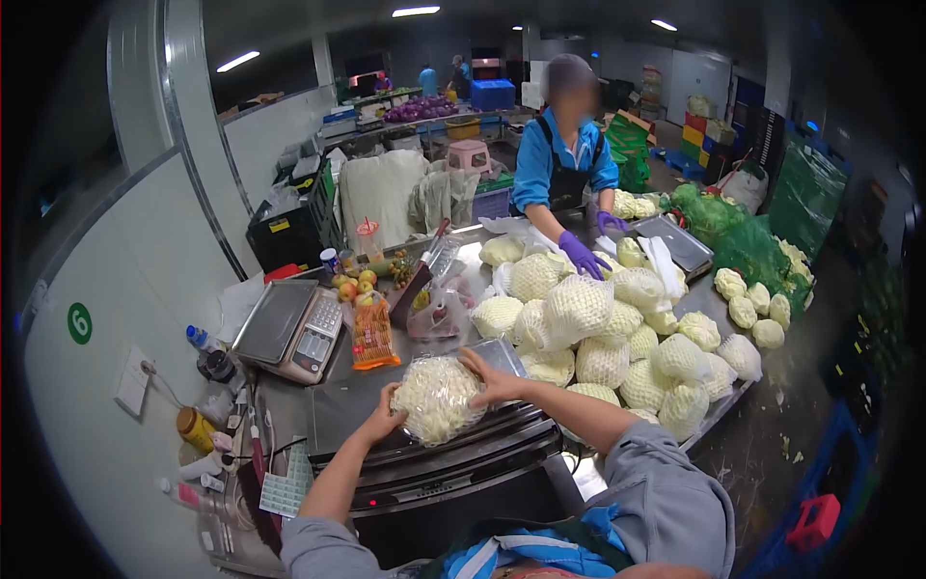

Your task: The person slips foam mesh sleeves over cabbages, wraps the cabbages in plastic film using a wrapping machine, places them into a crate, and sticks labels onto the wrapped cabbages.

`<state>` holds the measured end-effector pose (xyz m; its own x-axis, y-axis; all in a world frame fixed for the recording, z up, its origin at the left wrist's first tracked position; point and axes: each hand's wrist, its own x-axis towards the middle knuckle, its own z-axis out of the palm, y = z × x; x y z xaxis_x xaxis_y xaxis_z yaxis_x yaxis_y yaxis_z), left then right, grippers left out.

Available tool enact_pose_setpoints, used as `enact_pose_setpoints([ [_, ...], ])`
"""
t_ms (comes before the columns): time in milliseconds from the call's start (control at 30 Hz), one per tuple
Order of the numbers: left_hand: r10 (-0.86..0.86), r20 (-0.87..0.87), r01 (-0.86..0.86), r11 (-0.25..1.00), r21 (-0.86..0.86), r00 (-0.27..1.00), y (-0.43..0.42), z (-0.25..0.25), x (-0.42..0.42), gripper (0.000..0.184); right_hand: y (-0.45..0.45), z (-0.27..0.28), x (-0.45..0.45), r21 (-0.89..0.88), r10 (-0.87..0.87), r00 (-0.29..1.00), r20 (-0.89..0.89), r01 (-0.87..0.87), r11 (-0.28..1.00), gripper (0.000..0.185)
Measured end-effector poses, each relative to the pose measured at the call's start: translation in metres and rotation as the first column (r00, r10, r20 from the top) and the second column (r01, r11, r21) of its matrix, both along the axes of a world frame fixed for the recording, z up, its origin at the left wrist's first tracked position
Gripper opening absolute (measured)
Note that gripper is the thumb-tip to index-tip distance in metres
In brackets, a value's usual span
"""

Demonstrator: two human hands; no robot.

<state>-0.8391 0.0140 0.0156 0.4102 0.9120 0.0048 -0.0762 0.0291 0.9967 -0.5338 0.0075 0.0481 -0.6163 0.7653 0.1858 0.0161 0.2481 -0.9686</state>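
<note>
One wrapped vegetable (pixel 437 400), fingers (pixel 479 368) touching both sides

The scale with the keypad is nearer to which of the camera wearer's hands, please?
Left: the left hand is right of the scale, at the left side of the wrapped bundle; the right hand is farther right, on its opposite side.

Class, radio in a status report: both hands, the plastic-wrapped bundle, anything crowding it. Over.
Left hand, right hand: gripping opposite sides. Plastic-wrapped bundle: between them, over machine. Netted vegetables: heaped close on the right.
</note>
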Motion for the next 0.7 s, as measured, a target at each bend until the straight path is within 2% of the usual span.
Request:
enact_pose_setpoints([
  [33, -0.080, -0.270, 0.129, 0.977, 0.169, 0.960, -0.013, 0.016, -0.005, 0.072, -0.005, 0.005, 0.004, -0.013, 0.005, 1.000, 0.004, -0.005, 1.000, 0.110],
  [67, -0.104, -0.530, 0.295, 0.911, 0.289, 0.841, -0.016, 0.025, -0.007, 0.097, -0.004, 0.012, 0.007, 0.141, 0.048, 0.967, 0.249, -0.085, 0.986, 0.118],
  [100, -0.101, -0.529, 0.288, 0.915, 0.283, 0.842, -0.010, 0.028, -0.007, 0.097, -0.001, 0.015, 0.007, 0.272, 0.048, 0.875, 0.482, -0.202, 0.941, 0.125],
  [167, -0.002, -0.660, 0.369, 0.830, 0.417, 0.751, -0.002, 0.033, -0.006, 0.126, 0.003, 0.010, 0.005, 0.287, 0.027, 0.886, 0.463, -0.179, 0.941, 0.123],
  [200, 0.008, -0.656, 0.355, 0.836, 0.419, 0.755, -0.001, 0.034, -0.002, 0.126, 0.005, 0.009, 0.004, 0.309, -0.008, 0.898, 0.441, -0.143, 0.940, 0.121],
  [233, -0.009, -0.571, 0.256, 0.899, 0.355, 0.821, -0.006, 0.035, 0.004, 0.121, 0.003, 0.007, 0.002, 0.301, 0.006, 0.897, 0.442, -0.155, 0.941, 0.121],
  [267, -0.010, -0.478, 0.163, 0.946, 0.280, 0.878, -0.011, 0.035, 0.008, 0.117, 0.002, 0.006, 0.001, 0.314, -0.019, 0.935, 0.355, -0.100, 0.944, 0.119],
  [300, 0.002, -0.475, 0.153, 0.945, 0.289, 0.880, -0.013, 0.035, 0.009, 0.117, 0.005, 0.010, 0.001, 0.332, -0.048, 0.963, 0.267, -0.045, 0.942, 0.117],
  [333, 0.051, -0.380, 0.084, 0.940, 0.330, 0.924, -0.019, 0.036, 0.009, 0.111, 0.003, 0.022, 0.001, 0.339, -0.043, 0.962, 0.270, -0.054, 0.939, 0.117],
  [367, 0.096, -0.281, 0.011, 0.935, 0.354, 0.955, -0.029, 0.036, 0.008, 0.106, -0.006, 0.032, 0.003, 0.215, -0.049, 0.975, 0.217, 0.001, 0.977, 0.113],
  [400, 0.103, -0.280, 0.001, 0.937, 0.350, 0.954, -0.045, 0.054, 0.009, 0.106, -0.017, 0.044, 0.004, 0.083, -0.063, 0.984, 0.165, 0.050, 0.995, 0.110],
  [433, 0.164, -0.373, 0.002, 0.914, 0.406, 0.913, -0.068, 0.085, 0.009, 0.102, -0.027, 0.055, 0.007, 0.242, -0.077, 0.981, 0.178, 0.033, 0.970, 0.107],
  [467, 0.226, -0.460, 0.011, 0.888, 0.459, 0.859, -0.089, 0.107, 0.008, 0.098, -0.041, 0.067, 0.009, 0.327, -0.067, 0.966, 0.248, -0.019, 0.945, 0.105],
  [500, 0.255, -0.430, 0.032, 0.830, 0.557, 0.866, -0.106, 0.110, 0.006, 0.095, -0.063, 0.081, 0.012, 0.274, -0.030, 0.960, 0.277, -0.050, 0.960, 0.102],
  [567, 0.226, -0.444, 0.003, 0.889, 0.457, 0.867, -0.154, 0.110, 0.004, 0.089, -0.104, 0.078, 0.016, 0.100, 0.074, 0.952, 0.297, -0.108, 0.989, 0.097],
  [600, 0.167, -0.447, -0.016, 0.946, 0.323, 0.879, -0.179, 0.103, 0.001, 0.084, -0.124, 0.065, 0.019, -0.012, 0.132, 0.950, 0.284, -0.134, 0.991, 0.094],
  [633, 0.015, -0.437, -0.032, 0.999, -0.032, 0.899, -0.201, 0.090, -0.003, 0.078, -0.144, 0.045, 0.023, -0.161, 0.210, 0.934, 0.289, -0.169, 0.972, 0.091],
  [667, -0.106, -0.452, 0.029, 0.984, -0.175, 0.886, -0.216, 0.061, -0.007, 0.066, -0.162, 0.020, 0.025, -0.311, 0.287, 0.917, 0.278, -0.197, 0.930, 0.088],
  [700, -0.177, -0.410, 0.043, 0.948, -0.315, 0.895, -0.227, 0.051, -0.005, 0.060, -0.174, -0.013, 0.028, -0.396, 0.335, 0.917, 0.219, -0.230, 0.889, 0.084],
])
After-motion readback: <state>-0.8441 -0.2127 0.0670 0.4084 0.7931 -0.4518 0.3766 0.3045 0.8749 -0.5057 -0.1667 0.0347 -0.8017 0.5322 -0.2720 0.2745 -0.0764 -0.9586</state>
